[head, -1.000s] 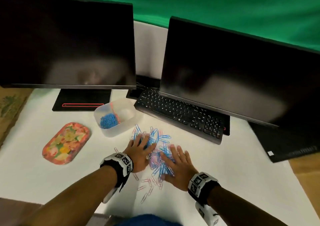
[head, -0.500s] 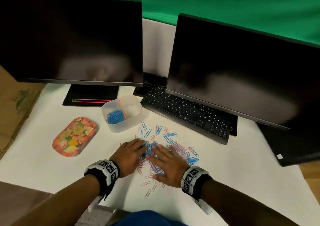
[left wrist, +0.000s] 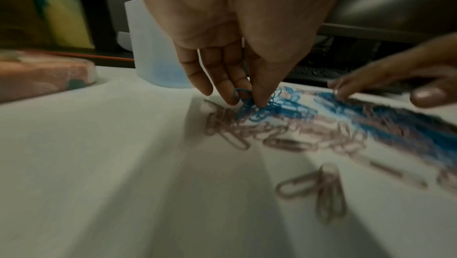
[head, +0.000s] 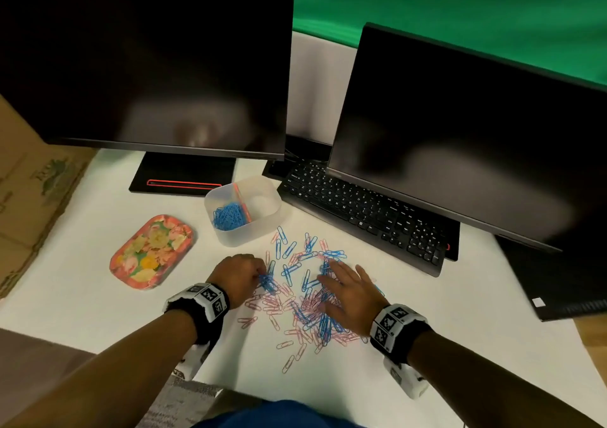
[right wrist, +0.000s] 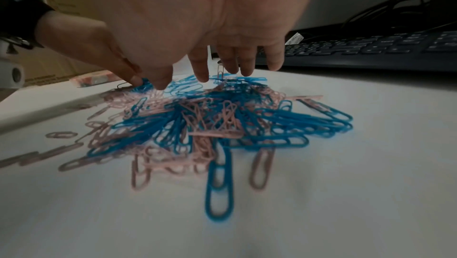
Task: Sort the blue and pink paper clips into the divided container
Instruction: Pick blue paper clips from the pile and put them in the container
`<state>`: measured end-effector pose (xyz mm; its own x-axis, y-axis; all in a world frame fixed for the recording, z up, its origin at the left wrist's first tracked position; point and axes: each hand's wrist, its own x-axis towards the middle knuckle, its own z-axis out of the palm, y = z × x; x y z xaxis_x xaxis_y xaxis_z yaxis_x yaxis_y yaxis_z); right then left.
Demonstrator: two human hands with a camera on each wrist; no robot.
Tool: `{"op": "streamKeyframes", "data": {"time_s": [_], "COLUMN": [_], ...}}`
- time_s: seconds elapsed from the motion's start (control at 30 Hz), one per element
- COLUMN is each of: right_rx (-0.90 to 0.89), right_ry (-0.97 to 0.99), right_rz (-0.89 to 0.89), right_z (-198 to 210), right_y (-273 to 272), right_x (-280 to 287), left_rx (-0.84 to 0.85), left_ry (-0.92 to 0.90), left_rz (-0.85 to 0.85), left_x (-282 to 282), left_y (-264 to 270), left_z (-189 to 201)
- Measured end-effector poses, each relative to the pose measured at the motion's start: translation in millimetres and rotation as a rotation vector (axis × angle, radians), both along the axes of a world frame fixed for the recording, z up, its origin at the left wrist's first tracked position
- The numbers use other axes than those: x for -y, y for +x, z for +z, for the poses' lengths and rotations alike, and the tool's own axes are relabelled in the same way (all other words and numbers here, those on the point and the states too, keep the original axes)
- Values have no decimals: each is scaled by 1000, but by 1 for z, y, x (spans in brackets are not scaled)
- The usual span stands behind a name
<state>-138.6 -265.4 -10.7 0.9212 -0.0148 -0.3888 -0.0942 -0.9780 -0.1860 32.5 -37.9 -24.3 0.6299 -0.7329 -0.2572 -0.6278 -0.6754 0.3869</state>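
A loose heap of blue and pink paper clips [head: 305,293] [right wrist: 212,123] lies on the white table in front of me. My left hand [head: 241,274] [left wrist: 247,98] is at the heap's left edge, thumb and fingers pinching a small bunch of blue clips [head: 266,282] [left wrist: 257,109]. My right hand [head: 349,291] [right wrist: 210,74] lies spread over the right side of the heap, fingers straight. The translucent divided container [head: 243,230] [left wrist: 153,51] stands behind the heap; its left compartment holds blue clips [head: 228,217], and I see nothing in the right one beyond the pink divider [head: 241,202].
A floral tray [head: 151,251] lies left of the container. A black keyboard [head: 361,212] [right wrist: 371,47] and two dark monitors [head: 147,66] [head: 476,131] stand behind. Cardboard [head: 29,191] borders the table's left edge. Bare white table [head: 82,312] spreads front left and right.
My left hand has drawn back to the left and closed on a bunch of blue clips. My right hand slid right across the heap, spreading the clips.
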Motion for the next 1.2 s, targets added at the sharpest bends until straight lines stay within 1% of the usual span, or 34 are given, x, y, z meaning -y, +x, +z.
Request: {"op": "streamKeyframes", "data": {"time_s": [0.07,0.13,0.23,0.3,0.33,0.4,0.5,0.53,0.67,0.77,0.83,0.9,0.97,1.03,1.1,1.2], "right_rx": [31,53,67,70,72,68,55,47,7,27,69,105,110,92,94,131], "right_ry": [18,46,91,106,100,89,89,83,57,25,22,16,-8,-49,-75,-31], "right_rz": [-21,-43,-80,-89,-81,-69,-61,-49,-36,-40,-48,-25,27,78,105,74], "right_z": [3,6,11,12,11,8,4,3,0,-3,-4,-5,-5,-5,-5,-5], "right_y": [3,7,13,16,18,23,28,30,33,38,43,51,60,68,72,72], "right_x": [-3,-6,-9,-9,-10,-13,-20,-22,-25,-23,-23,-25,-29,-33,-32,-28], "left_rx": [-123,-214,-295,-315,-314,-273,-138,-100,-1,35,2,-39,-2,25,1,-34], "left_ry": [-75,-177,-283,-279,-251,-131,95,134,156,132,146,206,255,277,259,169], "left_rz": [134,222,285,294,290,237,88,54,42,47,46,23,-17,-22,5,44], "left_x": [2,4,4,2,0,0,8,11,19,20,18,18,20,22,22,20], "left_y": [3,5,10,14,15,14,3,-1,-8,-5,-3,-4,-6,-7,-6,-1], "left_z": [5,14,26,30,31,30,22,17,9,12,15,15,14,14,14,16]}}
